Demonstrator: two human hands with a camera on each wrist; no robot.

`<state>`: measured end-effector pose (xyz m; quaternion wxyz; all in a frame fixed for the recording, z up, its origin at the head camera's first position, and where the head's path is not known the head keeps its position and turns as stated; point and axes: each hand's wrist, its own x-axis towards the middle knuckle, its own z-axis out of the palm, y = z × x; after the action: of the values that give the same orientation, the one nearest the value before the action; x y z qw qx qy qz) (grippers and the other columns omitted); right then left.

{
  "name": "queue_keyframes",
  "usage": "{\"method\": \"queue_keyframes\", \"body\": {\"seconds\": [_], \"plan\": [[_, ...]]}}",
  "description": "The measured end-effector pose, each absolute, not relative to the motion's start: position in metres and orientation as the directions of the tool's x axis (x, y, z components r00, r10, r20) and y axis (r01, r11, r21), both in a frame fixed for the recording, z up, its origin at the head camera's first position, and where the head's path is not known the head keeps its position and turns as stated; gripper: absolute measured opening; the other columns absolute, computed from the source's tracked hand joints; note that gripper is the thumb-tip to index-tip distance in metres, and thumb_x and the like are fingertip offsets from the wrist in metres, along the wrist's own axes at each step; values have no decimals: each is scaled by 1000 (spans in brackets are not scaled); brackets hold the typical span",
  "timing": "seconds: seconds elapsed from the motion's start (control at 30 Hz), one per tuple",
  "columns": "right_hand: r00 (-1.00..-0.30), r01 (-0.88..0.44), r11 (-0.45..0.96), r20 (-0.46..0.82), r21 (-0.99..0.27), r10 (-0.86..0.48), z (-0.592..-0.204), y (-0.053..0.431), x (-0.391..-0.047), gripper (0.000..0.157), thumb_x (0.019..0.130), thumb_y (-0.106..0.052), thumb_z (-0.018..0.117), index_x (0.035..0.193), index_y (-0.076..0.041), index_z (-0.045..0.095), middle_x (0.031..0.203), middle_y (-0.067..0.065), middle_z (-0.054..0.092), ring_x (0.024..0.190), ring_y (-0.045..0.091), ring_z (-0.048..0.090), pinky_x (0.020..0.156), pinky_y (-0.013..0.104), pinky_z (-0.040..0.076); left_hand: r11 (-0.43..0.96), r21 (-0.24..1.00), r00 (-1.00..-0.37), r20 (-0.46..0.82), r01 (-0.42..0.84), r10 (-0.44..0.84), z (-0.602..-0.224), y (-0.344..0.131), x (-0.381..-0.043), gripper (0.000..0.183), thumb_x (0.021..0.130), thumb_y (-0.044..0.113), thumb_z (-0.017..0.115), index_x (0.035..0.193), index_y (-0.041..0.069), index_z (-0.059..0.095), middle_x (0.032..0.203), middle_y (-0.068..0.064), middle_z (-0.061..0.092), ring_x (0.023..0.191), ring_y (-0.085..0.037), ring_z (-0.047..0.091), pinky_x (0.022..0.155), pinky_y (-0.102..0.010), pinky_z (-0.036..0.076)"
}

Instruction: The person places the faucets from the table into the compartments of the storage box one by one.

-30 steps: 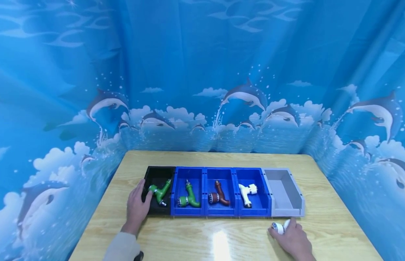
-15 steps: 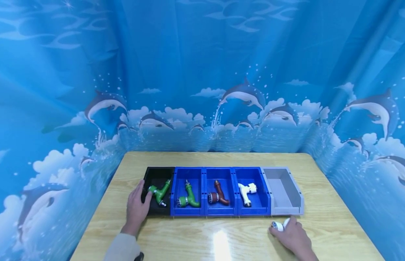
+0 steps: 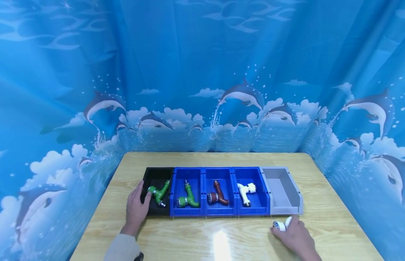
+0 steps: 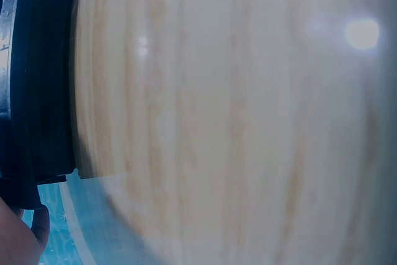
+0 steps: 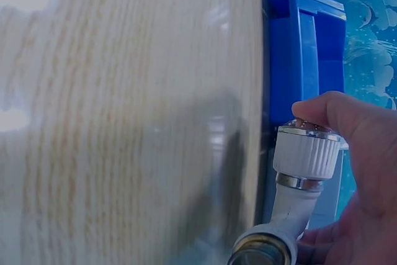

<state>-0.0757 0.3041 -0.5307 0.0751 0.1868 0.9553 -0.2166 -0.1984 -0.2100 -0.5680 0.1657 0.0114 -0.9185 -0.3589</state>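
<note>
My right hand [image 3: 295, 235] holds a white tap [image 5: 301, 159] in front of the grey bin [image 3: 294, 211]. The right wrist view shows the thumb on the end of its ribbed knob, with a brass-coloured ring round the pipe opening below. My left hand [image 3: 137, 206] grips the left wall of the black bin [image 3: 160, 169], thumb over the edge and fingers along the outside. A green tap [image 3: 160, 194] with a bright metal tip lies in that bin. In the left wrist view, fingers [image 4: 40, 224] show at the bin's corner.
Three blue bins [image 3: 187, 213] stand in the row between black and grey. They hold a green tap [image 3: 188, 197], a brown tap [image 3: 219, 195] and another white tap [image 3: 245, 194]. A dolphin-print curtain [image 3: 202, 72] surrounds the wooden table [image 3: 176, 239].
My right hand has shifted slightly to the right with the white tap in it. The left hand stays at the black bin, and the head view has moved a little.
</note>
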Motion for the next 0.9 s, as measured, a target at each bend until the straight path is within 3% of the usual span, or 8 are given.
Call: {"method": "queue_keyframes", "body": {"seconds": [0.33,0.63,0.9], "plan": [[-933,357,845,-190,-398,304,-519,303,-75,91,71,-59,74,113,12,37,86,25,51,70,30,53,53,38,45,744,663,-953,271,84,-134,-569,-211,-199,58,99,25,53,149,1,34,152,-21,35,134,-46,34,110,-58,26],[-938,345,853,-183,-391,295,-506,304,-81,104,71,-61,73,123,18,31,92,30,52,75,32,55,56,42,49,740,667,-951,277,88,-137,-569,-211,-199,58,99,24,54,148,1,34,151,-21,36,134,-45,34,110,-58,27],[-941,337,856,-159,-392,298,-498,305,-86,99,71,-59,74,121,16,33,93,32,52,76,35,56,56,46,50,736,670,-948,286,93,-141,-570,-211,-201,58,98,22,56,148,1,35,151,-21,37,134,-44,34,110,-57,27]]}}
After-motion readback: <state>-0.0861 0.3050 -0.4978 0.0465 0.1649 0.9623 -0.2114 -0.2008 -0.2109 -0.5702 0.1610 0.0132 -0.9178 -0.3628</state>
